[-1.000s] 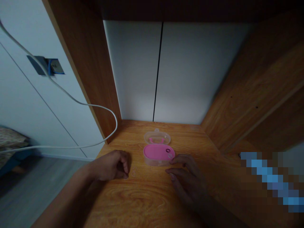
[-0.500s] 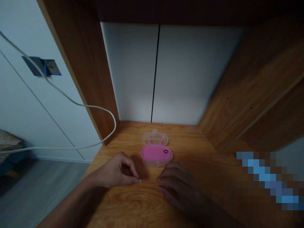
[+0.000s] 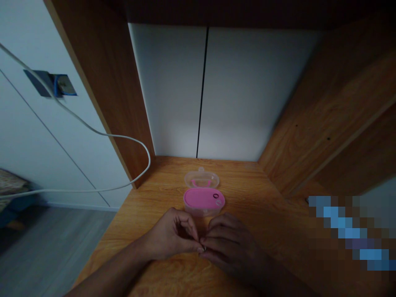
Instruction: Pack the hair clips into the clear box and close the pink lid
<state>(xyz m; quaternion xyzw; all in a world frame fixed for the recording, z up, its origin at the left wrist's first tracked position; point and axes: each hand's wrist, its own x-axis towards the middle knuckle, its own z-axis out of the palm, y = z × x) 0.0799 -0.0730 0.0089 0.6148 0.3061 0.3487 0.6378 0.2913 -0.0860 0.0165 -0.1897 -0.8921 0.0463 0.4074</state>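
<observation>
My left hand point(image 3: 173, 237) is closed in a pinch, thumb against fingers, on a small pale ring-like piece point(image 3: 204, 248) too tiny to name surely. Fingertips of my right hand point(image 3: 230, 243) meet it from the other side, bent and drawn together; what lies between them is hidden. Just beyond both hands is an open clear plastic case with a pink insert point(image 3: 201, 199). On the insert's right end lie a black ring point(image 3: 215, 196) and a pale, see-through ring point(image 3: 218, 203). The clear lid point(image 3: 201, 180) with a pink handle lies tipped back behind it.
The wooden surface point(image 3: 167, 175) ends at white panels point(image 3: 173, 103) behind and wooden side boards on both sides. A white cable point(image 3: 147, 152) loops in from the left, past a wall socket box point(image 3: 63, 84). A pixelated patch covers the lower right.
My left hand has moved right and slightly nearer to me, carrying the small piece. The fingertips of both hands, apart before, now meet. The case has stayed in place.
</observation>
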